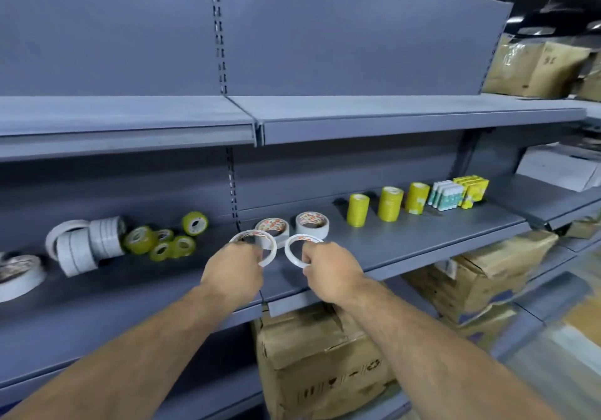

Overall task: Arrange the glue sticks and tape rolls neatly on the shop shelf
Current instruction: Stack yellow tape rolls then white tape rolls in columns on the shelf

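Loose heap (97, 244): white and yellow-green tape rolls lie jumbled on the left part of the shelf (406, 236), well left of both hands and still unsorted.
Left hand (232, 270): fingers curled, pinching the near rim of a thin white roll (272, 249). The roll is held over the shelf's front half, hole facing roughly up.
Right hand (331, 270): fingers curled likewise on a second thin roll (288, 252), just beside the first. I cannot tell whether the two touch.
Flat pair (312, 223): two white rolls lie flat just beyond the hands, one ahead of each held roll. The likely drop is straight forward, either onto them or in front of them.
Yellow stacks (390, 203): three upright columns, set in a line toward the back right.
Glue sticks (445, 196): packs stand at the row's right end, already neat and nearer the right hand.
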`<state>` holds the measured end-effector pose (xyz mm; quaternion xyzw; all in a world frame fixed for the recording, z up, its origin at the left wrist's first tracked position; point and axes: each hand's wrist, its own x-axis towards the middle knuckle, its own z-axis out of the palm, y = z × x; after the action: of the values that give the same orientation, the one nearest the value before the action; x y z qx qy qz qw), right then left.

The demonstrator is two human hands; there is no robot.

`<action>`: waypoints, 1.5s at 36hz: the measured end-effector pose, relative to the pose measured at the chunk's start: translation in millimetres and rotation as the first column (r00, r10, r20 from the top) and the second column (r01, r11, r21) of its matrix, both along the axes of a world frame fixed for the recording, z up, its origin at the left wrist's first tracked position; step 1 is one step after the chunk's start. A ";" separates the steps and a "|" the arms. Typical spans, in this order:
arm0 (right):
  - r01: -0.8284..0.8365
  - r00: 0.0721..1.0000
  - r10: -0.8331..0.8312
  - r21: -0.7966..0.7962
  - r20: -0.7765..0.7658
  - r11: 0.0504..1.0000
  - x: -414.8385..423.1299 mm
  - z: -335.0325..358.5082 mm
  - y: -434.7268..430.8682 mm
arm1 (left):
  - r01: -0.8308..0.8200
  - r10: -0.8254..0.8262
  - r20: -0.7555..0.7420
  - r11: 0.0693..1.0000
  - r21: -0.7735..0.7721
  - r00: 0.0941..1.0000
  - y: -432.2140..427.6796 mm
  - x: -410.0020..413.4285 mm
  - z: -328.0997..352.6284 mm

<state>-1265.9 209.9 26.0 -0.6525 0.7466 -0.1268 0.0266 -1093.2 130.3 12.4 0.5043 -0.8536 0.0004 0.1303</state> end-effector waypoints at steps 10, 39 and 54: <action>0.060 0.998 -0.060 -0.038 0.001 0.997 -52.7 -1.2 -34.5 | 0.031 -0.031 0.014 0.999 0.006 0.999 -57.8 -50.5 -1.5; -0.059 0.995 0.059 -0.007 -0.080 0.998 -131.8 -13.0 -159.1 | -0.154 0.122 0.129 0.949 0.275 0.984 -134.3 -112.9 -20.0; -0.105 0.990 0.108 0.040 -0.094 0.994 -141.0 -25.6 -176.5 | -0.193 0.162 0.119 0.925 0.328 0.980 -139.6 -112.7 -31.8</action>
<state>-1406.9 33.3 0.4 -0.6963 0.7132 -0.0804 0.0089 -1205.9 -9.3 -19.4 0.5939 -0.7967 -0.1117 0.0030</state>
